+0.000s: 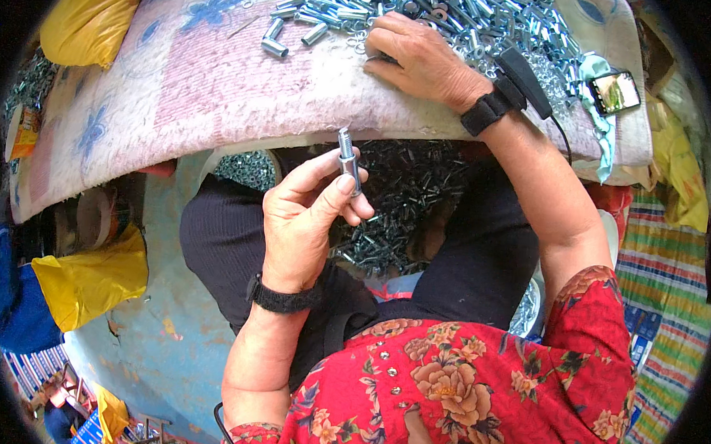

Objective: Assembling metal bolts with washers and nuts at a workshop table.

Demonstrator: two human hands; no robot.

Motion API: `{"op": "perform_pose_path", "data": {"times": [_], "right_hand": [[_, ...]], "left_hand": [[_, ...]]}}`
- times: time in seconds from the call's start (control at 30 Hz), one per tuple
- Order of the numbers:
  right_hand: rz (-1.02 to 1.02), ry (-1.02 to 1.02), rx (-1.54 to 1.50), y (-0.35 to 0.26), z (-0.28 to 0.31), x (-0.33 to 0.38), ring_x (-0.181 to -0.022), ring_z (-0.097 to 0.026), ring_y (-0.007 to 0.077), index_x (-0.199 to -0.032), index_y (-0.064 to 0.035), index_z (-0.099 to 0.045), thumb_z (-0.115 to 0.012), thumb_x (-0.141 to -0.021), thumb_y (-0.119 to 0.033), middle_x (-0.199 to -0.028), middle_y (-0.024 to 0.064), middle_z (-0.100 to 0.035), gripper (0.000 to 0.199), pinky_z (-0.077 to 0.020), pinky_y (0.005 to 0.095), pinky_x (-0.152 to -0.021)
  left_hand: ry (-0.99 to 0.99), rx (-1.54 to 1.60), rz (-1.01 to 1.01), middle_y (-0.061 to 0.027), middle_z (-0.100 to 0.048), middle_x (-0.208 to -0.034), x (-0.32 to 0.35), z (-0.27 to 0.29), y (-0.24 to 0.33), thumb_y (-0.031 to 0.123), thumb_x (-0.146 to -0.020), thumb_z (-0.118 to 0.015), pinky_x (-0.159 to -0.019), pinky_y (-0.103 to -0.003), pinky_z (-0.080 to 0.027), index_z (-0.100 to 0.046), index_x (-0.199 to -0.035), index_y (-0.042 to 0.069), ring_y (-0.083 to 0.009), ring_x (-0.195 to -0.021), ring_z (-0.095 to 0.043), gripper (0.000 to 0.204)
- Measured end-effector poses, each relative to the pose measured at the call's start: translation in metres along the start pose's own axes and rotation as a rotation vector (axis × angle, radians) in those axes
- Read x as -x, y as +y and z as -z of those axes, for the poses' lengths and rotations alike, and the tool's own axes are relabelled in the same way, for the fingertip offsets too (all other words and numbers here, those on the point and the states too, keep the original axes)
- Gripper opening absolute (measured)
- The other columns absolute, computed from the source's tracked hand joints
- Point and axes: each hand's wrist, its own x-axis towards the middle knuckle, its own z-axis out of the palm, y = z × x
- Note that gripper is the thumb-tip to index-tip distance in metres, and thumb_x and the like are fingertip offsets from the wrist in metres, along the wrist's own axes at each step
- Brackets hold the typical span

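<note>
Upright between the thumb and fingers of my left hand (302,220) is a sleeve anchor bolt (346,160), its threaded end pointing up and a smooth metal sleeve around its shank. It is held in front of the table's near edge, above my lap. My right hand (422,57) rests on the cloth-covered table (219,85) at the near side of a heap of metal parts (499,22). Its fingers are bent down and drawn together; whatever lies under the fingertips is hidden. Several loose sleeves (274,47) lie left of that hand, with small washers or nuts close by.
Below the table edge, between my legs, is a mass of dark bolts (396,192). A bucket of small nuts (247,170) stands left of it. A small screen device (615,92) sits on a pale green cloth (596,70) at the table's right. Yellow bags (91,278) are at the left.
</note>
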Motion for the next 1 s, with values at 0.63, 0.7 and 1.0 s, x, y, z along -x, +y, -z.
{"op": "perform_pose_path", "data": {"times": [0.63, 0.7, 1.0], "right_hand": [[-0.033, 0.141, 0.076, 0.016, -0.006, 0.01, -0.063, -0.052, 0.0322, -0.074, -0.0024, -0.049, -0.053, -0.078, -0.009, -0.067, 0.015, -0.051, 0.009, -0.0397, 0.0388, -0.055], [-0.118, 0.062, 0.115, 0.031, -0.012, 0.014, -0.063, -0.053, 0.0339, -0.078, -0.0035, -0.05, -0.052, -0.083, -0.014, -0.07, 0.0162, -0.054, 0.011, -0.0402, 0.0395, -0.054], [-0.385, 0.11, -0.843, -0.071, 0.053, 0.01, -0.056, -0.033, 0.0023, -0.081, -0.0038, -0.051, -0.045, -0.087, -0.007, -0.066, -0.0054, -0.039, 0.008, -0.0246, 0.0172, -0.047]], "left_hand": [[0.046, 0.045, -0.037, -0.0057, -0.06, -0.071, 0.007, -0.015, 0.008, 0.007, -0.079, -0.057, -0.045, -0.019, -0.044, -0.056, -0.098, -0.004, -0.0094, -0.053, -0.057, 0.022], [0.038, 0.072, -0.086, -0.0053, -0.059, -0.071, 0.008, -0.015, 0.006, 0.005, -0.079, -0.056, -0.043, -0.019, -0.044, -0.056, -0.096, -0.004, -0.0099, -0.053, -0.057, 0.019], [0.042, -0.153, -0.213, -0.0033, -0.057, -0.069, 0.016, -0.018, 0.009, 0.003, -0.081, -0.053, -0.045, -0.019, -0.044, -0.057, -0.093, -0.002, -0.0078, -0.052, -0.055, 0.014]]}}
